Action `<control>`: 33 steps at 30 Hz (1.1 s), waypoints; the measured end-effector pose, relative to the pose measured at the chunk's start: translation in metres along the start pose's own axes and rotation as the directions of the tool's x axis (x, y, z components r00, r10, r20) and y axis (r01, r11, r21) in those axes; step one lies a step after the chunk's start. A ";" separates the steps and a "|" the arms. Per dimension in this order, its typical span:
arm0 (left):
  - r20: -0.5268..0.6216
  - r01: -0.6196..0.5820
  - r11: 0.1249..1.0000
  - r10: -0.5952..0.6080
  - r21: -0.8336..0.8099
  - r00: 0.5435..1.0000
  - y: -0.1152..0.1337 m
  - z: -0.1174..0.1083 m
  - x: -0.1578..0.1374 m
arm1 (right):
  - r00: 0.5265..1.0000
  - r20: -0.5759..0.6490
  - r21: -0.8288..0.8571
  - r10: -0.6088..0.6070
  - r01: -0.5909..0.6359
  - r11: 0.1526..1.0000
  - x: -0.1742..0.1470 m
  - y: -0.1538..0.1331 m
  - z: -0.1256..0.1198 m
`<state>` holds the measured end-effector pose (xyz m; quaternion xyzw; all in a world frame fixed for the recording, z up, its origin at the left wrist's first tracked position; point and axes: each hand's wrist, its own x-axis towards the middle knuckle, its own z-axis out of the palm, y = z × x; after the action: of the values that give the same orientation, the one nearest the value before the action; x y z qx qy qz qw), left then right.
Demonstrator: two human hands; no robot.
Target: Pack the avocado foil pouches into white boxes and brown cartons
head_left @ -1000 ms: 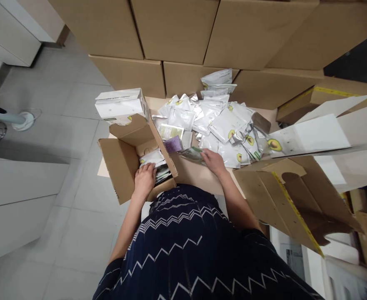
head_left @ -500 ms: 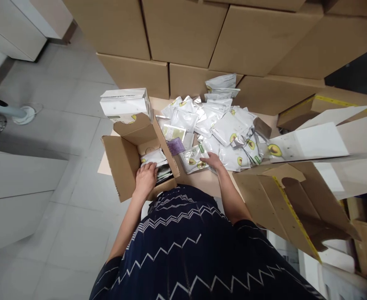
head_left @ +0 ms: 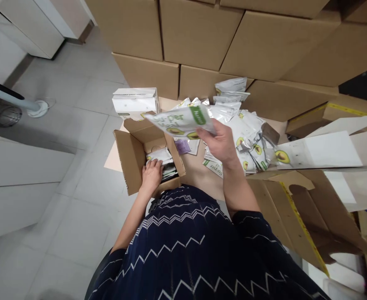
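My right hand [head_left: 219, 141] pinches a white pouch [head_left: 183, 121] printed with avocados and green lettering, holding it raised over the table [head_left: 202, 177] beside an open brown cardboard box [head_left: 128, 162]. Inside that box a row of similar packets [head_left: 166, 160] stands packed. Resting on those packets is my left hand [head_left: 152, 177], its fingers spread a little and gripping nothing I can make out. A heap of loose avocado pouches [head_left: 248, 125] lies to the right, and a purple packet [head_left: 182, 146] sits close to the box's right wall.
Large sealed cartons [head_left: 198, 33] are stacked behind the table. A white box [head_left: 135, 100] stands behind the brown one. On the right are an open white carton [head_left: 323, 150] and an open brown carton [head_left: 314, 212] with yellow tape. Tiled floor [head_left: 86, 137] lies left.
My right hand has taken hold of the avocado pouch and lifted it off the table, up and toward the box. My left hand still rests on the packets. The view has shifted slightly.
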<state>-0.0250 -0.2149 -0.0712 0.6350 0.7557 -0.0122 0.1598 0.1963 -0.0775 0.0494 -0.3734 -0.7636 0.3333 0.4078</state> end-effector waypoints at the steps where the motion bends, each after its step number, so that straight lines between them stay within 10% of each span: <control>1: 0.007 0.003 1.000 -0.003 0.007 1.000 0.001 -0.001 0.000 | 0.996 0.062 0.024 -0.058 0.056 0.998 0.007 -0.008 0.011; 4: 0.029 0.012 1.000 -0.013 0.028 0.999 0.005 -0.004 -0.001 | 0.930 0.335 -0.044 -0.155 0.180 0.983 0.023 -0.023 0.048; 9: 0.046 0.065 0.998 -0.065 0.009 0.997 0.012 -0.007 -0.004 | 0.704 0.709 -0.337 0.020 0.315 0.887 0.040 -0.014 0.110; 18: 0.056 0.068 0.984 -0.060 -0.164 0.997 -0.001 -0.009 -0.004 | 0.290 0.858 -0.513 0.423 0.456 0.728 0.065 -0.005 0.168; 28: 0.136 0.207 0.978 -0.208 0.023 0.969 0.002 -0.014 0.005 | 0.056 0.900 -0.357 0.432 0.665 0.656 0.068 0.012 0.187; 33: 0.107 0.264 0.960 -0.274 0.099 0.956 0.010 -0.020 0.016 | 0.097 0.906 -0.374 0.411 0.639 0.673 0.068 0.015 0.185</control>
<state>-0.0218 -0.1930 -0.0540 0.5306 0.8229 -0.1034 0.1752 0.0132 -0.0500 -0.0197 -0.1037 -0.9156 0.1197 -0.3695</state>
